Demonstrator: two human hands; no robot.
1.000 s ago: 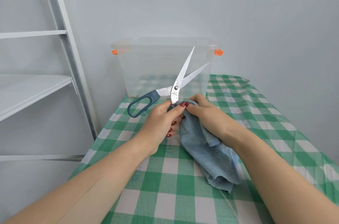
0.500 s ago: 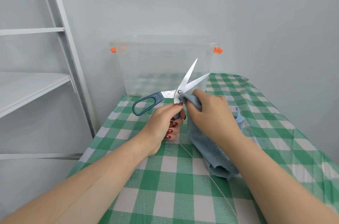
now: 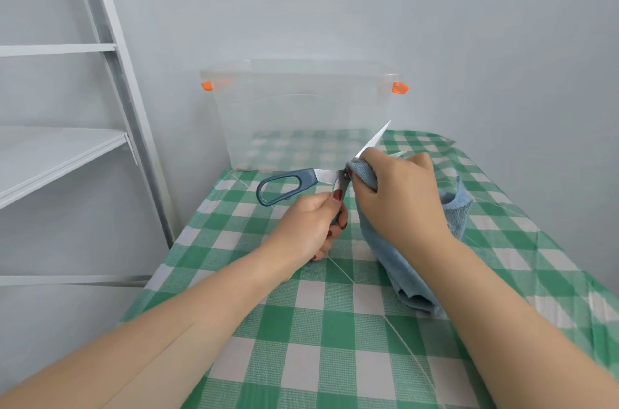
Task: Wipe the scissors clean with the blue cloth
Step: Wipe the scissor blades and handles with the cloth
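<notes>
Farther up the scissors [image 3: 303, 178] now, right hand [image 3: 398, 197] clutches blue cloth [image 3: 407, 278]; left hand [image 3: 304, 227] grips them.

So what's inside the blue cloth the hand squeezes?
A blade of the steel scissors with grey-blue handles; its tip pokes out. The right hand and blue terry cloth cover the blade's middle.

One pair scissors [image 3: 310, 177]: dark teal-blue handles, bright silver blades. One blue cloth [image 3: 395, 268]: pale dusty blue, plain, no pattern. The tabletop [image 3: 335, 341]: covered in green-and-white check. One storage box [image 3: 301, 114]: clear, colourless plastic, the check showing faintly through its walls; two orange clips [image 3: 400, 87] at the rim. One shelving unit [image 3: 60, 154]: plain white to pale grey. Back wall [image 3: 368, 6]: plain pale grey. My left hand [image 3: 308, 224]: nails painted dark red.
</notes>
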